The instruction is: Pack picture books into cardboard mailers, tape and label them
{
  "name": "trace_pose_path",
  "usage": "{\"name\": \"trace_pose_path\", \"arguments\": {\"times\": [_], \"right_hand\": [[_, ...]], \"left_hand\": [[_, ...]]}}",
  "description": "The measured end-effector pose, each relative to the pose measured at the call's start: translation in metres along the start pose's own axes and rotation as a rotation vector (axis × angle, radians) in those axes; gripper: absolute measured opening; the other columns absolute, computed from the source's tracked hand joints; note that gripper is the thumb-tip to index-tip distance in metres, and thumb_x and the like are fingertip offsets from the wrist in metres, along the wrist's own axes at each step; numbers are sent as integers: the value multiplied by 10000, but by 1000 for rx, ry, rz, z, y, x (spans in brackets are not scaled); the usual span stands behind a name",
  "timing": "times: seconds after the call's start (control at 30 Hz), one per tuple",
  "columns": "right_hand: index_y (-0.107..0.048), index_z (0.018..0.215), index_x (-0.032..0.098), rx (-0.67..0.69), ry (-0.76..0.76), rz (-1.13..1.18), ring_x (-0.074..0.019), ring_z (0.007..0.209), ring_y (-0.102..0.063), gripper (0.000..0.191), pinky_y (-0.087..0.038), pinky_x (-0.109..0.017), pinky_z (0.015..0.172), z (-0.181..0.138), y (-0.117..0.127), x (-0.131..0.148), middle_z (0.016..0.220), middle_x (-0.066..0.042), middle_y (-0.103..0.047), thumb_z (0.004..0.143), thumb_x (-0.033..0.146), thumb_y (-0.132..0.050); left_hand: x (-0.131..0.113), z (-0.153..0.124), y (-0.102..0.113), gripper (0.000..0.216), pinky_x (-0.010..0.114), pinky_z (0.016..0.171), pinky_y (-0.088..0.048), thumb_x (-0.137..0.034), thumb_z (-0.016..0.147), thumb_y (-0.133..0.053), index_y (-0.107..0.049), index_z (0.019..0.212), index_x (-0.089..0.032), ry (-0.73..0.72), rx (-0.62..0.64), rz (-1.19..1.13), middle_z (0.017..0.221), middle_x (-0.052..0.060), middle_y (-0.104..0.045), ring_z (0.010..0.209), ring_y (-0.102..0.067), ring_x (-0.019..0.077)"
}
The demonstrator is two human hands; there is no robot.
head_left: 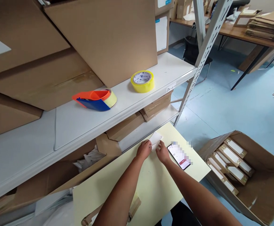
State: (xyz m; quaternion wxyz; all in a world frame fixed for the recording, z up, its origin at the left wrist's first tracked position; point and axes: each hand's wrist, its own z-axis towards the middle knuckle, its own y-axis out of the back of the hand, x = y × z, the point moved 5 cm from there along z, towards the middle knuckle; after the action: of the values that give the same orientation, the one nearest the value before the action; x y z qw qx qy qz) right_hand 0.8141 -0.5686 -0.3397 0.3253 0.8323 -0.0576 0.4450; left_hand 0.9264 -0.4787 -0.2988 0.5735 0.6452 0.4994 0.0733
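Note:
My left hand (144,150) and my right hand (162,152) are close together over the far part of a pale yellow table. Between them is a small flat white piece (156,137), like a card, label or thin packet; its exact kind is not clear. The curled fingers of my left hand hold its left edge, and my right hand pinches its lower right side. A phone (179,156) with a lit screen lies just right of my right hand. Partly hidden under my left forearm is a small brown cardboard piece (135,205) at the near edge.
On the grey shelf (174,70) sit a yellow tape roll (142,82), an orange-and-blue tape dispenser (93,99) and large cardboard boxes (125,37). A big open carton (264,185) holding several small labelled boxes stands right of the table. A wooden desk (240,31) is behind.

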Motion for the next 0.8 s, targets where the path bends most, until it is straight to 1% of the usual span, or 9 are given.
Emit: {"name": "trace_pose_path", "arguments": {"times": [0.13, 0.2, 0.27, 0.33, 0.4, 0.47, 0.57, 0.7, 0.8], "right_hand": [[-402, 1506, 85, 7, 53, -249, -271, 1247, -630, 637, -517, -360, 1006, 12, 13, 17, 1394, -190, -624, 869, 100, -423], [-439, 1486, 104, 86, 166, -451, -291, 1236, -620, 595, -515, -376, 971, 18, 14, 29, 1378, -186, -636, 891, 118, -429], [-485, 1455, 125, 185, 293, -593, -318, 1234, -598, 557, -494, -407, 981, 21, 10, 41, 1377, -184, -635, 903, 198, -511], [-517, 1431, 141, 251, 395, -651, -350, 1273, -549, 604, -439, -452, 1048, 22, 4, 49, 1408, -184, -610, 861, 297, -644], [-521, 1434, 146, 303, 472, -677, -359, 1342, -479, 697, -358, -472, 1127, 23, -1, 53, 1456, -185, -569, 796, 316, -743], [-506, 1457, 153, 367, 572, -717, -341, 1405, -411, 731, -274, -470, 1186, 26, -6, 55, 1504, -175, -526, 778, 246, -758], [-502, 1477, 196, 441, 730, -800, -332, 1480, -313, 731, -167, -507, 1230, 33, -5, 56, 1560, -137, -478, 776, 108, -688], [-508, 1483, 214, 473, 741, -863, -345, 1509, -273, 727, -157, -543, 1230, 47, 5, 54, 1610, -108, -420, 781, 58, -617], [-520, 1470, 190, 476, 705, -849, -347, 1491, -311, 657, -194, -535, 1218, 50, 7, 58, 1606, -124, -423, 823, 167, -633]], "left_hand": [[6, -21, -4, 54, 309, 816, -506, -214, 924, -569, -618, 946, -221, 203, -62, -133, 914, 62, -740, 923, -696, 221], [8, -30, -5, 124, 273, 726, -515, -286, 953, -538, -625, 909, -210, 288, -96, -239, 858, 58, -745, 816, -700, 194], [11, -35, -2, 207, 234, 647, -515, -345, 973, -501, -641, 930, -198, 350, -131, -356, 853, 49, -750, 736, -695, 159], [18, -37, 5, 266, 216, 586, -514, -385, 975, -480, -650, 995, -180, 409, -169, -463, 858, 46, -749, 663, -688, 137], [30, -36, 17, 316, 213, 541, -507, -414, 967, -470, -649, 1028, -162, 468, -206, -543, 853, 49, -740, 611, -678, 129], [45, -35, 30, 328, 207, 499, -481, -425, 949, -474, -652, 998, -153, 522, -229, -590, 818, 43, -722, 580, -667, 128], [69, -40, 44, 266, 201, 456, -429, -407, 880, -542, -651, 856, -165, 587, -236, -602, 695, 12, -667, 544, -633, 133], [85, -54, 44, 245, 206, 463, -407, -405, 808, -597, -582, 673, -201, 621, -224, -582, 520, -27, -561, 499, -572, 134], [82, -62, 38, 287, 215, 482, -408, -451, 830, -550, -569, 667, -216, 622, -232, -579, 497, -35, -548, 478, -543, 131]]}}
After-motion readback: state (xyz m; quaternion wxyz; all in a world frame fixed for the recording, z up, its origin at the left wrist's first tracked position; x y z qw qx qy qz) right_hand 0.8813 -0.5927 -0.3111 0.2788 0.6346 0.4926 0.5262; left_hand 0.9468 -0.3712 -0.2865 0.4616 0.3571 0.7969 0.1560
